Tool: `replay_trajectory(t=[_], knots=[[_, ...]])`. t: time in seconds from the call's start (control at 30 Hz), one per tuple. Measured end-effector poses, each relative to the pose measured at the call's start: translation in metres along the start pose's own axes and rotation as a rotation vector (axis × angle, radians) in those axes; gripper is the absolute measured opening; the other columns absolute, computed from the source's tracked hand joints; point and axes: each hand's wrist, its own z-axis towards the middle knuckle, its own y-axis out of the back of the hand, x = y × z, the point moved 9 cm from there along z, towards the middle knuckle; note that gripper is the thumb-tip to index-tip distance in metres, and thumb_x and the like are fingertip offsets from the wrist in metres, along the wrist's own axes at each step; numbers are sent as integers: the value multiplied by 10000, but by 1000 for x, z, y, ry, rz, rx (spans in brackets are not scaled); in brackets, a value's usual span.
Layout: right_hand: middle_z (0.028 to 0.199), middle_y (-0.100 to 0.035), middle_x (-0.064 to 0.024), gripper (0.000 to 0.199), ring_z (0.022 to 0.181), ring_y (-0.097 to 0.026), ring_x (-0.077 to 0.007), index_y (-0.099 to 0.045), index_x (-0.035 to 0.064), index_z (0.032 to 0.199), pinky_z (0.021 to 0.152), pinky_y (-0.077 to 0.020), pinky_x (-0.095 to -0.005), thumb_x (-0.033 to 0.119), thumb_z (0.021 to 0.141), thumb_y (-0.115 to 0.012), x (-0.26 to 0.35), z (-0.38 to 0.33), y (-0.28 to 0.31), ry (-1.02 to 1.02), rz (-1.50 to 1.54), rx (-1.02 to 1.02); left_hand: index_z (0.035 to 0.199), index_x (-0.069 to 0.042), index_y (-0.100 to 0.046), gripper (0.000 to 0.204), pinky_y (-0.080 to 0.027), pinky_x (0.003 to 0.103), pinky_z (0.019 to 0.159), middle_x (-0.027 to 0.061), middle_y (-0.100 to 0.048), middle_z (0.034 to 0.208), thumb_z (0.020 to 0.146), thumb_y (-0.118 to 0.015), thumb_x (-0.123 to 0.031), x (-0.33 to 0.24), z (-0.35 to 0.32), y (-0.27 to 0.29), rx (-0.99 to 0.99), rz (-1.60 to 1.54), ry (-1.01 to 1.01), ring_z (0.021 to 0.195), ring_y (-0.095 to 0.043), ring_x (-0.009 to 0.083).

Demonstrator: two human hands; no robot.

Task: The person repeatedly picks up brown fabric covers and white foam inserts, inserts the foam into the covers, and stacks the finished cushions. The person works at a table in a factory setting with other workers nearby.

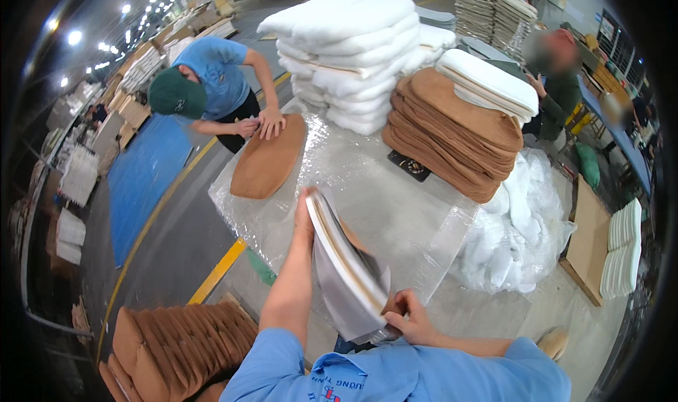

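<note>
I hold a flat curved cushion pad (pixel 346 264) on edge over the plastic-covered table (pixel 395 204); it has a grey cover, a white foam layer and a thin tan board. My left hand (pixel 305 215) grips its far upper edge. My right hand (pixel 406 317) grips its near lower end, close to my chest. Across the table a person in a blue shirt and green cap presses both hands (pixel 261 125) on a brown oval cushion (pixel 268 158) lying flat.
A tall stack of white foam pads (pixel 353 49) and a stack of brown cushions (pixel 452 133) stand at the table's far side. White stuffing in plastic (pixel 515 225) lies at the right. More brown cushions (pixel 176 345) are piled lower left. Another person (pixel 558 77) stands far right.
</note>
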Motion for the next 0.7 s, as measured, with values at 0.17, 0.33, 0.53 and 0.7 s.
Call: replay_trajectory(t=[0.17, 0.33, 0.53, 0.7], knots=[[1019, -646, -112, 473, 918, -615, -165, -580, 26, 1203, 795, -517, -325, 457, 1021, -650, -62, 49, -32, -312, 91, 287, 1330, -91, -655, 585, -519, 374, 956, 97, -680, 1211, 1027, -523, -574, 38, 9, -36, 162, 112, 79, 1082, -632, 220], [1093, -679, -152, 631, 909, -668, -182, -566, -13, 1261, 727, -552, -346, 537, 978, -693, -10, 193, -11, -150, 44, 81, 1364, -49, -620, 463, -470, 321, 1041, 94, -655, 1312, 1071, -482, -380, 18, 2, -53, 210, 229, -64, 1193, -607, 196], [820, -644, -75, 387, 712, -656, -172, -656, 10, 1076, 623, -541, -322, 392, 1020, -626, 18, 297, -7, -122, -275, 143, 1429, 10, -572, 456, -457, 309, 1073, 109, -647, 1355, 984, -525, -78, -3, -11, -82, 317, 395, -237, 1238, -597, 184], [748, -637, -77, 375, 659, -614, -167, -678, 7, 945, 604, -492, -351, 341, 1052, -544, 15, 319, -21, -68, -277, 270, 1313, 9, -664, 405, -521, 314, 1002, 109, -717, 1244, 915, -589, 31, -25, -9, -78, 170, 781, -467, 1147, -677, 192]])
